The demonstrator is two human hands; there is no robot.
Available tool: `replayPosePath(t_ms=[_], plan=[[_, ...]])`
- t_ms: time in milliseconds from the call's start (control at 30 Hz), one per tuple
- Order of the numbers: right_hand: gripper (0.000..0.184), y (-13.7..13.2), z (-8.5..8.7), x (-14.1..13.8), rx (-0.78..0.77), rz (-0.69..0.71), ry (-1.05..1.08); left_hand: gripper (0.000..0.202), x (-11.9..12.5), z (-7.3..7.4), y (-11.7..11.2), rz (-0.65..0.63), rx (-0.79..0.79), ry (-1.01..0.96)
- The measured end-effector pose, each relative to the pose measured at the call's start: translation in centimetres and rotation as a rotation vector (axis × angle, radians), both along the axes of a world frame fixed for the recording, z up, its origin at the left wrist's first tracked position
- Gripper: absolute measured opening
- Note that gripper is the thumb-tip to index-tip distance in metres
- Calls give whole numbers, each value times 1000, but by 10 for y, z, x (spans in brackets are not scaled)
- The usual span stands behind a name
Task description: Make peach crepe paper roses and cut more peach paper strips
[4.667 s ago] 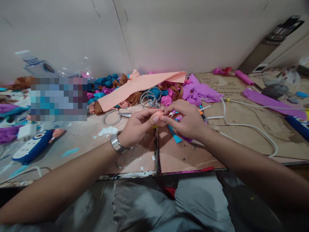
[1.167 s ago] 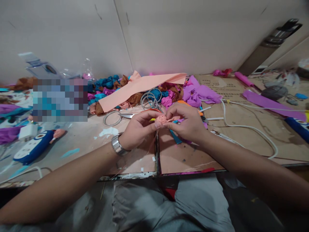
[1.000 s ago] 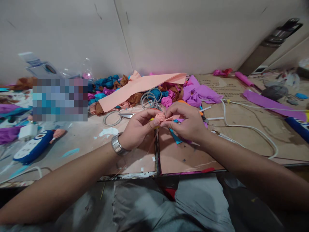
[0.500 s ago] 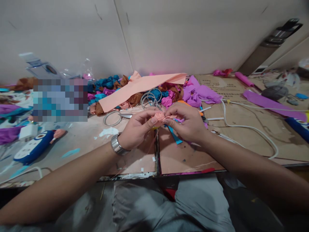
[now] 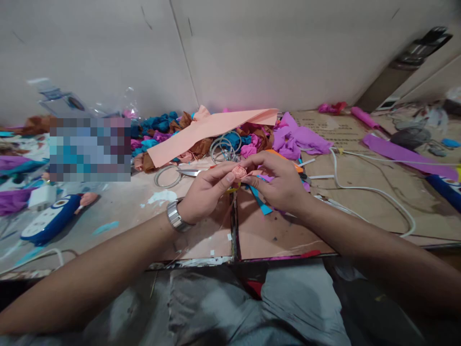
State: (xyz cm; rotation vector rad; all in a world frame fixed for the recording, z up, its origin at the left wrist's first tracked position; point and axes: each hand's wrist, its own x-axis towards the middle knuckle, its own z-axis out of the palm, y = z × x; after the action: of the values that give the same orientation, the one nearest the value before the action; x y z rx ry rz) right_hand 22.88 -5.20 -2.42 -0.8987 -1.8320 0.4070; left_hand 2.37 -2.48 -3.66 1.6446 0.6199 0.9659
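Note:
A small peach paper rose (image 5: pixel 238 171), rolled into a spiral, is pinched between both hands above the middle of the table. My left hand (image 5: pixel 205 193), with a metal watch on its wrist, closes its thumb and fingers on the rose's left side. My right hand (image 5: pixel 279 184) closes on the rose's right side, where a loose peach strip leads off between the fingers. Below the hands a blue paper strip (image 5: pixel 260 201) lies on the pink board (image 5: pixel 273 235).
A long peach paper sheet (image 5: pixel 209 129) lies over a heap of blue, brown and purple crumpled paper (image 5: pixel 252 139) behind the hands. Wire rings (image 5: pixel 223 146) and scissors (image 5: pixel 190 171) sit nearby. A white cable (image 5: pixel 367 190) crosses the right side. A blue device (image 5: pixel 50 218) lies left.
Both hands have kept the rose and turned it slightly; the rolled spiral shows more clearly now than 4.7 s ago, and the hands have shifted a little.

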Motion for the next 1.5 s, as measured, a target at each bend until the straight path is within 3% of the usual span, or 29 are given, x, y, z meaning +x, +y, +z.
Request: replayPosePath(t_ms=[233, 633, 767, 900, 1000, 1267, 1500], plan=[[25, 3, -3, 1, 88, 21, -36, 32, 2, -6, -2, -22, -183, -106], [29, 3, -1, 2, 21, 65, -43, 34, 2, 1, -3, -81, -231, -108], [24, 4, -1, 2, 10, 54, -26, 36, 2, -1, -1, -51, -175, -92], [24, 3, 0, 1, -28, 15, 27, 32, 2, -3, 3, 59, -5, -145], [21, 3, 1, 0, -42, 24, 67, 32, 2, -2, 4, 61, 64, -121], [22, 4, -1, -1, -42, 1, 83, 34, 4, 1, -1, 41, 57, -110], [33, 2, 1, -1, -14, -8, 48, 29, 3, 0, 0, 63, -36, -145]])
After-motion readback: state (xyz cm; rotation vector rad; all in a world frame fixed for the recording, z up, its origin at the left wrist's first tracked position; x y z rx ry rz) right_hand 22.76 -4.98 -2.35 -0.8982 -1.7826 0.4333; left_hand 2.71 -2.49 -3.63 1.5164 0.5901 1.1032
